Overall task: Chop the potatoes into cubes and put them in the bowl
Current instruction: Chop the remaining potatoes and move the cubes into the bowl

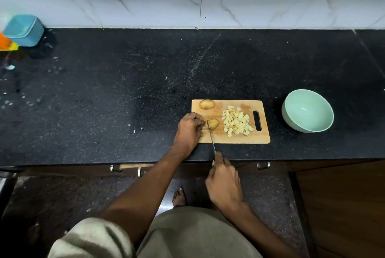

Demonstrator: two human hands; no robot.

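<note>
A wooden cutting board [237, 138] lies on the black counter. My left hand [188, 129] holds a brown potato [214, 123] at the board's left side. My right hand [224, 182] grips the handle of a knife [211, 137], whose blade crosses the potato's left end. A second whole potato [206, 104] sits at the board's far left corner. A pile of pale potato cubes [236, 121] covers the board's right half. A mint-green bowl [307, 110] stands to the right of the board and holds nothing.
A blue container [24, 29] and an orange object [5, 42] stand at the counter's far left by the marble wall. Water drops and small scraps [137, 129] dot the counter. Drawer handles [263, 165] line the counter's front edge.
</note>
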